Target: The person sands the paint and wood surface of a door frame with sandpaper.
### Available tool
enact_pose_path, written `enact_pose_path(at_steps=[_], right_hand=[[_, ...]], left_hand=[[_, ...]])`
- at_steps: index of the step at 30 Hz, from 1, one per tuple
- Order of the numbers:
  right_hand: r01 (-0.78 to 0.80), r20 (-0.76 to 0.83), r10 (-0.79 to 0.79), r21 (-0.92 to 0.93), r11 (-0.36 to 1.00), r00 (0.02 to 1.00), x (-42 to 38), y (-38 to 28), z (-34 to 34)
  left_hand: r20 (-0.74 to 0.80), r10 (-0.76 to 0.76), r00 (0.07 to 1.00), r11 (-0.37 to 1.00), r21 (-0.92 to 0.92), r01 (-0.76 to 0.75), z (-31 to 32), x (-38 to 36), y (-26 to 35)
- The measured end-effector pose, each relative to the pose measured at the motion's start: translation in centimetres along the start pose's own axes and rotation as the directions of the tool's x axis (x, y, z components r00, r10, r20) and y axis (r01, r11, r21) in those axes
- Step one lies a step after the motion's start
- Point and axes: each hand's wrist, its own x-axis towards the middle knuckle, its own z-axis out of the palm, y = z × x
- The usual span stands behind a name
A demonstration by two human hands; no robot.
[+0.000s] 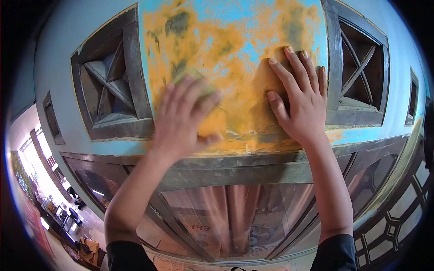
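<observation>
My left hand (183, 113), blurred by motion, presses a greenish-yellow sanding pad (205, 83) against the wall panel. Its fingers lie over the pad and cover most of it; the thumb sticks out to the right. The panel (244, 90) is patchy, with orange, light blue and dark grey areas showing through one another. Flat on the panel's right side rests my right hand (300, 99), fingers spread and nothing held, close to the wooden frame of the right vent.
Wooden vents with crossed slats flank the panel, one on the left (110, 79) and one on the right (359, 67). Below runs a dark wooden beam (235, 174) above glass panes with pinkish curtains (239, 212) behind. At lower left, a room with a wooden table (88, 250) shows.
</observation>
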Motion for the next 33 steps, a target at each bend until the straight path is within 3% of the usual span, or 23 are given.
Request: enact_pose_path(at_steps=[3,6,8,11,12,15,16,19,20,23,24,27,28,31,32,33], right_hand=[[-0.005,0.009,0.005,0.000,1.000,1.000,0.0,-0.1,-0.1],[-0.007,0.002,0.007,0.007,1.000,1.000,0.0,0.0,0.0],[-0.003,0.006,0.003,0.011,1.000,1.000,0.0,-0.1,0.0],[-0.010,0.017,0.009,0.008,1.000,1.000,-0.1,0.0,-0.1],[-0.012,0.016,0.012,0.009,1.000,1.000,-0.1,0.0,-0.1],[-0.008,0.016,0.008,0.008,1.000,1.000,0.0,0.0,-0.1],[-0.010,0.017,0.010,0.007,1.000,1.000,-0.1,0.0,-0.2],[-0.013,0.016,0.013,0.009,1.000,1.000,-0.2,-0.1,-0.2],[-0.013,0.013,0.013,0.006,1.000,1.000,-0.1,-0.1,-0.2],[-0.014,0.008,0.014,0.007,1.000,1.000,-0.3,-0.1,0.0],[-0.014,0.008,0.014,0.002,1.000,1.000,-0.3,-0.1,0.0],[-0.001,0.015,0.001,0.019,1.000,1.000,-0.3,0.0,0.0],[0.002,0.020,-0.003,0.029,1.000,1.000,-0.4,0.0,0.0],[-0.004,0.008,0.004,0.012,1.000,1.000,-0.7,0.1,0.0],[-0.009,0.011,0.009,0.015,1.000,1.000,-0.9,0.1,0.1],[-0.014,0.011,0.014,0.016,1.000,1.000,-0.9,0.0,0.0]], left_hand=[[-0.203,-0.171,0.964,0.985,-0.025,0.170,0.4,1.0,-1.8],[0.001,0.095,0.995,0.987,-0.128,-0.094,1.3,-1.7,5.0],[0.036,0.243,0.969,0.958,-0.163,-0.234,1.7,-1.5,4.3],[-0.105,-0.103,0.989,0.994,0.021,0.106,-1.0,2.0,-1.2],[-0.151,-0.162,0.975,0.986,-0.071,0.152,-0.6,2.0,-3.2],[0.043,-0.038,0.998,0.999,-0.035,0.039,0.3,-0.6,1.8],[0.127,0.087,0.988,0.987,-0.143,-0.068,0.8,-1.7,3.8],[0.140,0.121,0.983,0.993,-0.019,-0.120,0.9,-2.3,2.5],[0.086,-0.011,0.996,1.000,-0.026,0.013,-0.2,-0.8,0.8],[-0.164,-0.218,0.962,0.975,-0.068,0.210,-0.1,0.8,-2.3],[-0.125,-0.158,0.980,0.987,-0.032,0.155,0.1,0.5,-0.2],[0.092,0.216,0.972,0.962,-0.191,-0.196,1.1,-2.9,5.8],[0.034,0.230,0.972,0.967,-0.123,-0.225,1.9,-2.5,4.6],[-0.139,-0.177,0.974,0.984,-0.012,0.177,-0.3,0.7,-0.9],[-0.188,-0.240,0.952,0.970,-0.087,0.228,-0.2,1.0,-1.6],[-0.114,-0.157,0.981,0.983,-0.113,0.144,0.1,0.9,-0.2]])
